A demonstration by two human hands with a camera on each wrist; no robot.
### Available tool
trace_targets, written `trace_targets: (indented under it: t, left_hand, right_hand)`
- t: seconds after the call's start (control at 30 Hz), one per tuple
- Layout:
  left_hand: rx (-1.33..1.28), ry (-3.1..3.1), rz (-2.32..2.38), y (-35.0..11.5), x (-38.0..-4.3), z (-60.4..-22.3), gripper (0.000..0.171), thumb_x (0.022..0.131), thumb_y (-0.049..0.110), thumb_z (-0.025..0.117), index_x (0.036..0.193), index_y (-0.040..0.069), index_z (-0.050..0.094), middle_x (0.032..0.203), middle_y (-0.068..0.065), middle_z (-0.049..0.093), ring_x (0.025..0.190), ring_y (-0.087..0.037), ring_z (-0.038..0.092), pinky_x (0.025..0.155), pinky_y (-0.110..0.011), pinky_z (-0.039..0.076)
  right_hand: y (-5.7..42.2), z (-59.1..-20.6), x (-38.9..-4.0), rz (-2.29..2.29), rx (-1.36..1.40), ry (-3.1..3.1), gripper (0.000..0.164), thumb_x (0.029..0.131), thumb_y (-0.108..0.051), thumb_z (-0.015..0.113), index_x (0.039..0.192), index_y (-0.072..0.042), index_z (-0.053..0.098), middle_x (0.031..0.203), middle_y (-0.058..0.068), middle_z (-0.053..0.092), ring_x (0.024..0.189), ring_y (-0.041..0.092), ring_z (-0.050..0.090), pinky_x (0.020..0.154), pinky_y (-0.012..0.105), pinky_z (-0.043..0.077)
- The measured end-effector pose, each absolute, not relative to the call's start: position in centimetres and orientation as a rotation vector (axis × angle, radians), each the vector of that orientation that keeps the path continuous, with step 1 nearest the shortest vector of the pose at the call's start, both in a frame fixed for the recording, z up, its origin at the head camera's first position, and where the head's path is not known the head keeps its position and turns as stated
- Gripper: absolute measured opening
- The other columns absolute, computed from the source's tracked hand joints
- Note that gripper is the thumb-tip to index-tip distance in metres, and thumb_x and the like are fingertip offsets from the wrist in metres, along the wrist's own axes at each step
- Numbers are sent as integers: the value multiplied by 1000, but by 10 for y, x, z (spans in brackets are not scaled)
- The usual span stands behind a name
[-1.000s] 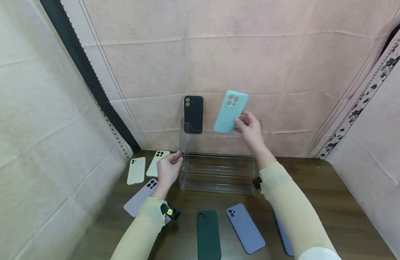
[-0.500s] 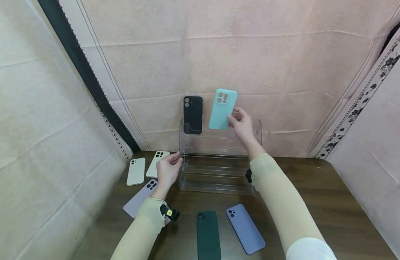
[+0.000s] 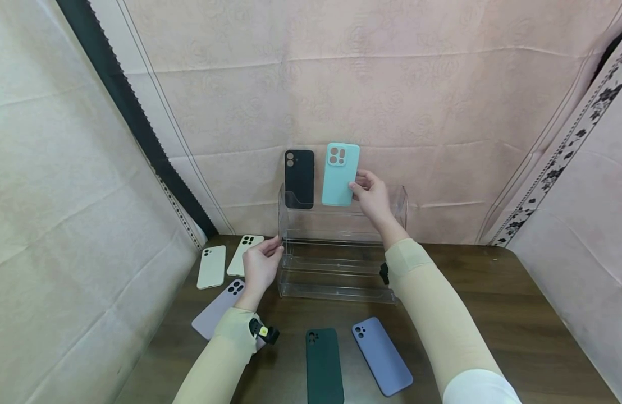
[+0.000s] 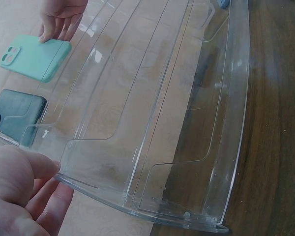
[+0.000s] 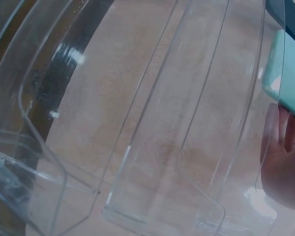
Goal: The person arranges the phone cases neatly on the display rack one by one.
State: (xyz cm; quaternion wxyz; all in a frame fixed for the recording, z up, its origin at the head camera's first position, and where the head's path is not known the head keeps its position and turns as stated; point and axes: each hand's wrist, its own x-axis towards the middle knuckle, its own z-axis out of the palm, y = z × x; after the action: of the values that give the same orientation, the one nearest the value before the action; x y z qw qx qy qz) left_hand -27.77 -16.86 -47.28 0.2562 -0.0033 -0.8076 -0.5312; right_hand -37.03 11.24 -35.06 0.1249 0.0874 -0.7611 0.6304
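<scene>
My right hand pinches a turquoise phone case by its right edge, fingers behind and thumb in front. The case stands nearly upright at the top tier of a clear tiered display rack. Just left of it, a black phone case stands in the same top tier. My left hand pinches the rack's left side edge between thumb and fingers, as the left wrist view shows with the thumb on the rim. In the right wrist view the turquoise case is partly cut off by the frame.
Two white phone cases and a lilac phone case lie left of the rack, the lilac one partly under my left forearm. A dark green phone case and a blue-violet phone case lie in front. Pale cloth hangs behind.
My right hand has carried the turquoise case leftward, close to the black one. The case has turned from tilted to nearly upright and dipped slightly. My left hand has stayed in place.
</scene>
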Motion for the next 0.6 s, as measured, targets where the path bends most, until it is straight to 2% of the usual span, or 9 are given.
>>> trace_targets:
  t: [0.2, 0.6]
  left_hand:
    - [-10, -2198, -1431, -168, -277, -470, 27, 95, -2, 79, 121, 0, 78, 116, -16, 78, 102, -29, 79, 87, -33, 65]
    - [-8, -2189, -1436, -168, -277, -472, 28, 94, -4, 79, 122, 0, 78, 116, -16, 78, 102, -30, 79, 87, -31, 65]
  right_hand:
    - [113, -353, -371, 1785, 271, -2230, 39, 108, -12, 65, 147, -8, 62, 123, 18, 72, 116, 28, 70, 93, 29, 64]
    - [114, -356, -372, 1712, 263, -2281, 39, 108, -14, 67, 146, -8, 64, 119, 18, 75, 113, 29, 73, 91, 34, 65]
